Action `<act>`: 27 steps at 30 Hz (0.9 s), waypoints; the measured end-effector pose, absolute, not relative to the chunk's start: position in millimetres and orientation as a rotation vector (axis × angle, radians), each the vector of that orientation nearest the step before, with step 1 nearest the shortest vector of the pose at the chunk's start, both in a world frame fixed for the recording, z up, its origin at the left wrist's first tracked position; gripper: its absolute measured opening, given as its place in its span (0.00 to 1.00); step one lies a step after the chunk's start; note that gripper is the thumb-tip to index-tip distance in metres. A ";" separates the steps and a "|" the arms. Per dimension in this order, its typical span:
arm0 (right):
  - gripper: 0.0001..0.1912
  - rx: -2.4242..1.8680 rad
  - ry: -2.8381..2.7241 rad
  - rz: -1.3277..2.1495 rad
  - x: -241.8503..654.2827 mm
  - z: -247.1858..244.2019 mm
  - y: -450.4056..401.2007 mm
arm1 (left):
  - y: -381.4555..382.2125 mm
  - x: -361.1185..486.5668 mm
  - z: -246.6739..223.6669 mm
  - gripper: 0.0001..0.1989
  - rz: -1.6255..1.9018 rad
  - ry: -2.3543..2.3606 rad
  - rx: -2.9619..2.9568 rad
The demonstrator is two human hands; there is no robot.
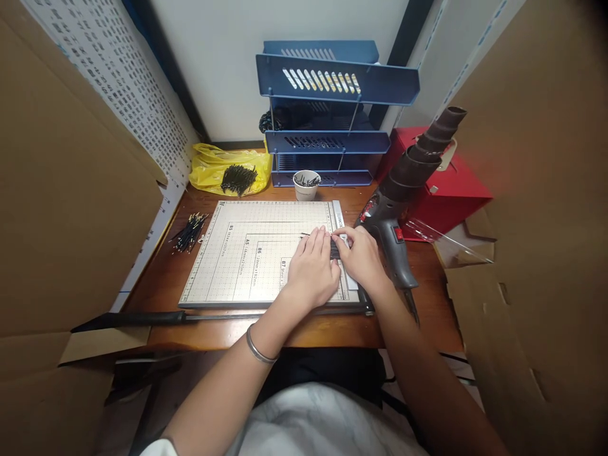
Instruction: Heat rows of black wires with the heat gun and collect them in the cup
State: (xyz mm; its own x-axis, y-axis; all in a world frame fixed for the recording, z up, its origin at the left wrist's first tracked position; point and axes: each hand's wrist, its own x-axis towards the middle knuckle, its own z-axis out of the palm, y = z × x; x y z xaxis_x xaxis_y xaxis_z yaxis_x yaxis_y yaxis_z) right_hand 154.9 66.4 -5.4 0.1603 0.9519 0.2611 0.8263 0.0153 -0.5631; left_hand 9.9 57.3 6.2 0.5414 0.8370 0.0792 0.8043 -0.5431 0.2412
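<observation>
My left hand (313,263) lies flat, palm down, on the right part of the cream cutting board (213,272), over a row of thin black pieces (335,248). Only parts of the pieces show, between my two hands and past my left fingertips. My right hand (357,253) is at the board's right edge strip, its thumb and index finger pressed at the right ends of the pieces. Along the board's front edge runs the cutter's blade arm with a black handle (147,318).
A yellow bag (204,168) with black pieces and a white cup (305,190) stand behind the board. Loose black pieces (189,233) lie left. Blue trays (332,142) stand at the back. A heat gun (396,209) and red box (463,190) are at right; cardboard flanks both sides.
</observation>
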 end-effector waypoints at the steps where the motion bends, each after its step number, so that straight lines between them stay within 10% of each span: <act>1: 0.15 -1.833 -1.673 0.257 155.2 -5.4 64.6 | 57.2 10.0 6.5 0.33 0.273 1.401 2.599; 27: 0.29 -2.099 -1.655 0.505 144.3 10.2 28.2 | 57.4 9.0 14.1 0.34 0.097 1.395 2.642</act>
State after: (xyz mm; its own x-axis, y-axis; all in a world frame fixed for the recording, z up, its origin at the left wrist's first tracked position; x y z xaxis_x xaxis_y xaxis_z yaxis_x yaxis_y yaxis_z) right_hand 144.3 28.2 10.2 0.2260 0.9738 -0.0254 0.8222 -0.2047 -0.5312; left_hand 9.0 57.4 14.1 0.5648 0.8251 -0.0138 0.8153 -0.5553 0.1642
